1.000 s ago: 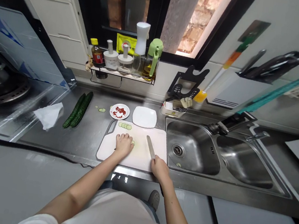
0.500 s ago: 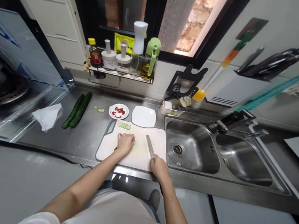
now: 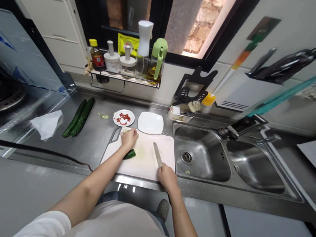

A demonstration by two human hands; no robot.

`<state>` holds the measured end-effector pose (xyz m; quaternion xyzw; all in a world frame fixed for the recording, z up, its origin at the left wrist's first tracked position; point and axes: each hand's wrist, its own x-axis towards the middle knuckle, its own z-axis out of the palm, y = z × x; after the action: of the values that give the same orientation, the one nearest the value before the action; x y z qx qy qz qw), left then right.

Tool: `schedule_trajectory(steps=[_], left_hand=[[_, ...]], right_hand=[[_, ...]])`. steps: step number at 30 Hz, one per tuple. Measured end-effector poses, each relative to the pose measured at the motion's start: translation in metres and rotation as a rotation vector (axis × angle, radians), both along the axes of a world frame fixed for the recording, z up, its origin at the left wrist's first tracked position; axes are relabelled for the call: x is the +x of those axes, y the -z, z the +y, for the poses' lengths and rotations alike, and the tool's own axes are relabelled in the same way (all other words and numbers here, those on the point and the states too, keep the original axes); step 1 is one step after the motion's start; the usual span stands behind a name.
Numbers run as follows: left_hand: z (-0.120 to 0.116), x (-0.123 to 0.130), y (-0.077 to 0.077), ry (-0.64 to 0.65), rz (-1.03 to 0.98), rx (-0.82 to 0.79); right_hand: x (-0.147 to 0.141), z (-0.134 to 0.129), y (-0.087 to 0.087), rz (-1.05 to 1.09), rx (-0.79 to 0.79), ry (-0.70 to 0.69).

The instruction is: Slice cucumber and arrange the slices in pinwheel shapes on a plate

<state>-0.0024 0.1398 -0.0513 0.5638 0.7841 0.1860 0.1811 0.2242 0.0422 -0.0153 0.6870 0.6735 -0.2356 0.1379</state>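
My left hand (image 3: 129,137) is over the upper left of the white cutting board (image 3: 145,169), fingers curled together. What they hold, if anything, is hidden. Pale cucumber slices (image 3: 125,130) lie beside its fingers, mostly covered by them. Below that hand, partly behind my forearm, is a cut piece of cucumber (image 3: 130,154) with dark green skin. My right hand (image 3: 167,175) grips the handle of a kitchen knife (image 3: 157,154) at the board's right side. Its blade points up and left, apart from the cucumber.
Behind the board stand a white plate (image 3: 150,123) and a small dish (image 3: 116,119) of chopped red pieces. Two whole cucumbers (image 3: 79,118) and a crumpled white paper (image 3: 47,124) lie left. A steel double sink (image 3: 202,171) adjoins the board's right. Bottles (image 3: 156,62) stand on a wall rack.
My left hand has moved up and slightly left, from the cucumber piece to the slices, leaving that piece exposed. My right hand and the knife have stayed nearly still over the board.
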Motion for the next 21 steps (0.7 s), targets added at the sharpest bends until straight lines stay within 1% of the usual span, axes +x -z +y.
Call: schedule_trajectory(steps=[5, 11, 16, 21], left_hand=[[0.007, -0.003, 0.007, 0.013, 0.074, -0.01], [0.006, -0.001, 0.011, 0.008, 0.119, 0.01], [-0.001, -0.001, 0.009, -0.012, 0.076, 0.039], [-0.015, -0.002, 0.007, -0.052, -0.012, 0.084]], right_hand=[[0.0, 0.0, 0.0, 0.004, -0.002, 0.006], [0.0, 0.001, 0.001, 0.018, 0.013, 0.004], [0.0, 0.002, 0.001, 0.014, 0.017, 0.0], [0.0, 0.002, 0.002, 0.019, 0.032, -0.009]])
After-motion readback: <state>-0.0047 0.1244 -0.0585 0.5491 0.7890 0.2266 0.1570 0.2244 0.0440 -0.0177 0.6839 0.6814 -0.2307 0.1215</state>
